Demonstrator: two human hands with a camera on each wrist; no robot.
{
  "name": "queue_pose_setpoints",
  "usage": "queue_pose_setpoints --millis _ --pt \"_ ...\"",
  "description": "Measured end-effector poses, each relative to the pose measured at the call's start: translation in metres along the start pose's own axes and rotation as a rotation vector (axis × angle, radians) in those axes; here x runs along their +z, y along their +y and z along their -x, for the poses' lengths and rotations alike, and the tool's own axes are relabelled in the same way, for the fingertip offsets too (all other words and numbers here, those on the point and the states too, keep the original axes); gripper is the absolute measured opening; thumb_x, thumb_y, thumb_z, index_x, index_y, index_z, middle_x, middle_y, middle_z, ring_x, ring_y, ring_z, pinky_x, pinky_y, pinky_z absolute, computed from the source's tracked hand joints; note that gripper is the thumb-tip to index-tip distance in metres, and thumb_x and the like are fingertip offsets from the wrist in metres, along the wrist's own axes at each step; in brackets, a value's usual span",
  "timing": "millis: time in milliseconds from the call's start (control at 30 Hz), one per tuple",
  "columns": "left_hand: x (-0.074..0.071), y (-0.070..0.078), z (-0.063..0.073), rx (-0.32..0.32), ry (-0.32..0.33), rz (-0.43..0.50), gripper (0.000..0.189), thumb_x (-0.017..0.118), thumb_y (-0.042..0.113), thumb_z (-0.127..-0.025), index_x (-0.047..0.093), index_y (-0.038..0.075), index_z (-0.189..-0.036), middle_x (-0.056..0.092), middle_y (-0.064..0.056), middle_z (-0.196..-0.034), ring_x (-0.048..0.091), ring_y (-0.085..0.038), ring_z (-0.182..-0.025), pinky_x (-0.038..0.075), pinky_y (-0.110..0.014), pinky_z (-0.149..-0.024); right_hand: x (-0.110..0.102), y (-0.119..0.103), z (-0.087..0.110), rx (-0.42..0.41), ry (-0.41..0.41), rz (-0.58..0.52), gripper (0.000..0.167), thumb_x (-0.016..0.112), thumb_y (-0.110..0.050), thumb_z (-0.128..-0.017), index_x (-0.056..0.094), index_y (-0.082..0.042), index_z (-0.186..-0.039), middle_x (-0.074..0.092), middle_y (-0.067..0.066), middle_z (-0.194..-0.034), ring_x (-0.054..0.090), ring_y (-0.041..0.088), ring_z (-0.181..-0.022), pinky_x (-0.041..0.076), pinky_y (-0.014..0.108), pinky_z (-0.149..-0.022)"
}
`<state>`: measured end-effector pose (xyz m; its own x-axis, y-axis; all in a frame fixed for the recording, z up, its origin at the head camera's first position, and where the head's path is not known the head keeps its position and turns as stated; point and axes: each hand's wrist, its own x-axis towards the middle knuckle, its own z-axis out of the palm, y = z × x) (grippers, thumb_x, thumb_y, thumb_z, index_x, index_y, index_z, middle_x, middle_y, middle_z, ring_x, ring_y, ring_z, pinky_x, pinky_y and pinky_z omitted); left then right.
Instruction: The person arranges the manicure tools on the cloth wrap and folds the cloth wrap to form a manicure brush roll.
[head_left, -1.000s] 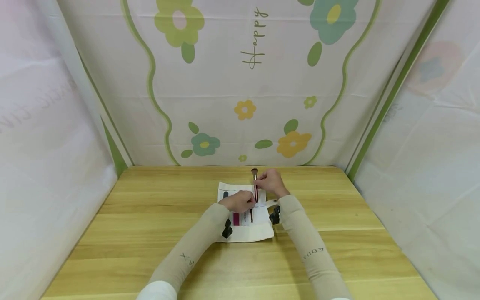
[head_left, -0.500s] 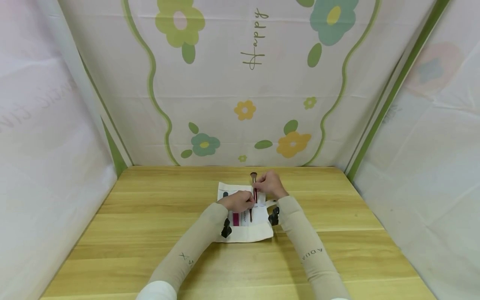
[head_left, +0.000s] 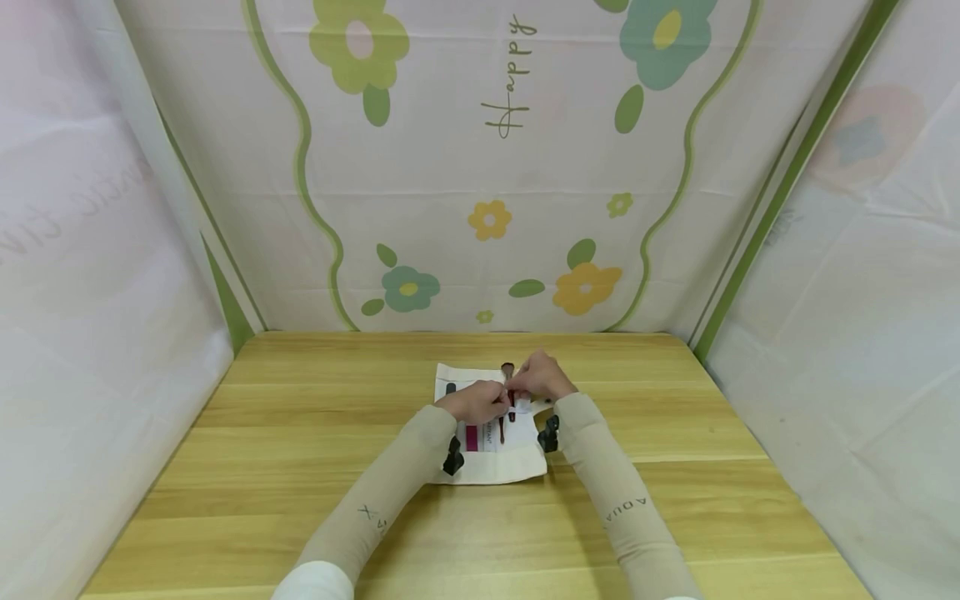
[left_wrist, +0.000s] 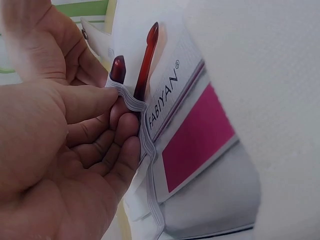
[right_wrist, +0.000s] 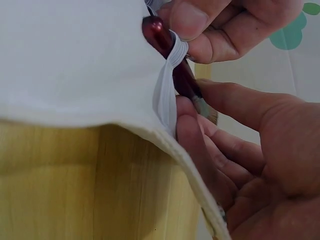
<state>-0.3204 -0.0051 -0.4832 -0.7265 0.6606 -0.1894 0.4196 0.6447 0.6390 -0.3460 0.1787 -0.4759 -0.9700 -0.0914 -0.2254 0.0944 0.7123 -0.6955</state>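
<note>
A white fabric brush roll [head_left: 491,471] lies unfolded on the wooden table. My right hand [head_left: 542,377] pinches a makeup brush [head_left: 507,367] with a dark red handle and brown bristles. In the right wrist view its handle [right_wrist: 182,77] runs through a loop of white elastic band [right_wrist: 178,51], the rounded end sticking out. Beside it, my left hand [head_left: 480,402] pinches that elastic band [left_wrist: 132,102] between thumb and fingers. A slimmer red-brown handle [left_wrist: 146,65] also passes under the band. Next to it sits a flat packet [left_wrist: 197,145] marked FABIYAN with a magenta block.
A strap [head_left: 543,406] with a snap extends from the roll's right side. The wooden table [head_left: 300,433] surrounds the roll, with a flower-printed curtain [head_left: 450,167] behind it and white cloth walls at both sides.
My right hand has moved down toward the near side, sliding the makeup brush through the elastic, so its handle end now shows below the band. My left hand stays almost still.
</note>
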Motion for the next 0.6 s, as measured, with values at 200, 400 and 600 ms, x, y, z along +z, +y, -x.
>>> queue_pose_setpoints --millis 200,400,600 --pt "0.0 0.002 -0.001 -0.005 -0.006 -0.003 0.019 0.048 0.013 -0.112 0.065 0.007 -0.107 0.065 -0.003 -0.1 0.055 -0.011 -0.081 0.048 -0.028 -0.079 -0.003 -0.001 -0.003 0.022 -0.05 0.03 0.033 0.084 -0.025 -0.09 0.078 -0.005 -0.065 0.074 0.008 -0.062 0.063 0.013 -0.049 0.048 0.025 -0.048" --pt "-0.001 0.003 0.001 -0.015 -0.006 -0.003 0.018 0.05 0.012 -0.111 0.066 0.008 -0.103 0.065 -0.003 -0.096 0.055 -0.012 -0.078 0.048 -0.028 -0.076 0.0 -0.007 -0.008 0.04 0.019 0.07 0.037 0.082 -0.022 -0.089 0.071 -0.003 -0.06 0.066 0.006 -0.056 0.049 0.012 -0.047 0.041 0.026 -0.049" --pt "-0.001 0.001 0.001 -0.014 -0.001 -0.013 0.019 0.049 0.014 -0.112 0.065 0.01 -0.102 0.064 -0.001 -0.095 0.055 -0.011 -0.078 0.048 -0.027 -0.076 0.003 -0.013 -0.006 0.032 0.059 0.026 0.029 0.081 -0.016 -0.089 0.074 0.002 -0.067 0.073 0.013 -0.066 0.055 0.015 -0.054 0.044 0.026 -0.053"
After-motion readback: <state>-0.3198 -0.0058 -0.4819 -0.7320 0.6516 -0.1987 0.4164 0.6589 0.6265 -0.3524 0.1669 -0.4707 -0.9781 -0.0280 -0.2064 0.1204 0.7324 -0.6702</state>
